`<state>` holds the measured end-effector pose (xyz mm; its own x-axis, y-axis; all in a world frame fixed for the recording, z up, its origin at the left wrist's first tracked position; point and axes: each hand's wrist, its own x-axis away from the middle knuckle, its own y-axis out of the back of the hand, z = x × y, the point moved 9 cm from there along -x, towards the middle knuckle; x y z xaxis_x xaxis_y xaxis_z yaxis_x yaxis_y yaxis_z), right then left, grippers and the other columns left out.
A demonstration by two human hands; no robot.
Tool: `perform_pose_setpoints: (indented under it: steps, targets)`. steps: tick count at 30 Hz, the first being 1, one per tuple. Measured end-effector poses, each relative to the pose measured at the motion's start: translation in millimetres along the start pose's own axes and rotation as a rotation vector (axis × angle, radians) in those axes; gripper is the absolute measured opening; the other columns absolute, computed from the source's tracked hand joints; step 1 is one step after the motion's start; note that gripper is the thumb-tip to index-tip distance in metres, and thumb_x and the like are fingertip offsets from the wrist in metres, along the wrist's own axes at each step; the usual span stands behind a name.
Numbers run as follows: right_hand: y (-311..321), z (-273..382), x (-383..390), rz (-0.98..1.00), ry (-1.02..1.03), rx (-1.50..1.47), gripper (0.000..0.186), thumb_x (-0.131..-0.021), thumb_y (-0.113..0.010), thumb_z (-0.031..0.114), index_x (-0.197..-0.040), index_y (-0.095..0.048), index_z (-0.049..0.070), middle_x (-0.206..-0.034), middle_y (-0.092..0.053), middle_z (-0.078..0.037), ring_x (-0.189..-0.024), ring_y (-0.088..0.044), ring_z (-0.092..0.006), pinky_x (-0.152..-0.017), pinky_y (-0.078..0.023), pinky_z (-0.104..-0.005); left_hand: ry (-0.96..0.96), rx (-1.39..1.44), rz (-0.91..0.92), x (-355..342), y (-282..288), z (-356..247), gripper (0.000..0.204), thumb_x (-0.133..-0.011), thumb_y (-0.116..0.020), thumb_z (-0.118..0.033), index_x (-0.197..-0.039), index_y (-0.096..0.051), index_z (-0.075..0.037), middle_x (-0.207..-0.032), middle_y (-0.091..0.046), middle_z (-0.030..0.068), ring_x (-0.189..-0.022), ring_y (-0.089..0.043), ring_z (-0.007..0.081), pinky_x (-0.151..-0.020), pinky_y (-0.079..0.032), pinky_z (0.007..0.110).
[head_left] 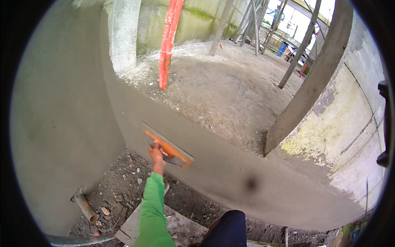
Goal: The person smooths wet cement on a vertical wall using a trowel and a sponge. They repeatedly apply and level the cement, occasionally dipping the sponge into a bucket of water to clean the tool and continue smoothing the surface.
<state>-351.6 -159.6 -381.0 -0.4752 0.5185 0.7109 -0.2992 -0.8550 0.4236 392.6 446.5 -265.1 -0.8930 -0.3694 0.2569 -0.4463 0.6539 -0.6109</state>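
Grey render covers the tall wall (57, 115) at far left, which looks finished apart from faint mottling. At its foot, a short rust-brown pipe (86, 208) and stony brown rubble (119, 181) crowd the ground. Next, a rough whitish concrete column (124, 37) shows no such coat. The bare left hand (156, 152), green-sleeved, grips an orange-backed, flat rectangular float (169, 149) at the low grey rendered wall (222, 173); the right hand is out of view. That wall seems coated along its length, with smoothing probably under way. Red paired posts (168, 45) stand beyond it; below, a pale flat board (181, 224) and a dark-clad knee (226, 228) narrow the working room. Whether the blurred dark spot (251, 184) is a hole or a lens smudge, I cannot tell. Farther right, the curved grey opening edge (306, 90) looks coated, but the pale, yellow-stained block wall (349, 107) is largely bare.
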Motion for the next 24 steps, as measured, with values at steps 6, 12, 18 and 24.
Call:
perform_pose_setpoints:
  steps: [6, 12, 18, 24]
  targets:
    - [-14, 55, -3, -0.003, -0.050, 0.136, 0.007, -0.083, -0.070, 0.012, -0.087, -0.067, 0.008, -0.074, -0.063, -0.002, -0.063, -0.055, -0.0152, -0.054, -0.047, -0.0326, -0.340, -0.110, 0.268, 91, -150, -127, 0.035, -0.099, -0.063, -0.027, -0.119, -0.048, -0.004, -0.066, -0.048, 0.0006, -0.040, -0.043, 0.0109, -0.035, -0.040, 0.029]
    - [-34, 99, -20, 0.035, -0.019, 0.215, 0.009, -0.082, -0.071, 0.012, -0.089, -0.067, 0.008, -0.075, -0.063, -0.002, -0.063, -0.056, -0.0154, -0.054, -0.048, -0.0327, -0.123, -0.092, 0.006, -120, -38, -206, 0.029, -0.099, -0.061, -0.032, -0.084, -0.051, -0.009, -0.054, -0.046, 0.0001, -0.040, -0.042, 0.0130, -0.036, -0.041, 0.032]
    - [-18, 113, -16, 0.003, -0.027, 0.230, 0.011, -0.082, -0.072, 0.011, -0.091, -0.067, 0.008, -0.076, -0.063, -0.003, -0.063, -0.057, -0.0155, -0.053, -0.049, -0.0328, 0.024, -0.012, -0.002, 1, -46, -56, 0.021, -0.099, -0.060, -0.030, -0.102, -0.051, -0.011, -0.057, -0.045, 0.0001, -0.038, -0.042, 0.0136, -0.034, -0.041, 0.033]
    - [-15, 117, -19, 0.006, -0.020, 0.252, 0.014, -0.081, -0.073, 0.011, -0.093, -0.067, 0.008, -0.076, -0.063, -0.003, -0.063, -0.058, -0.0156, -0.053, -0.049, -0.0329, -0.281, -0.142, 0.125, 2, -120, -182, 0.022, -0.099, -0.060, -0.026, -0.101, -0.050, -0.007, -0.057, -0.045, -0.0003, -0.039, -0.042, 0.0116, -0.034, -0.040, 0.030]
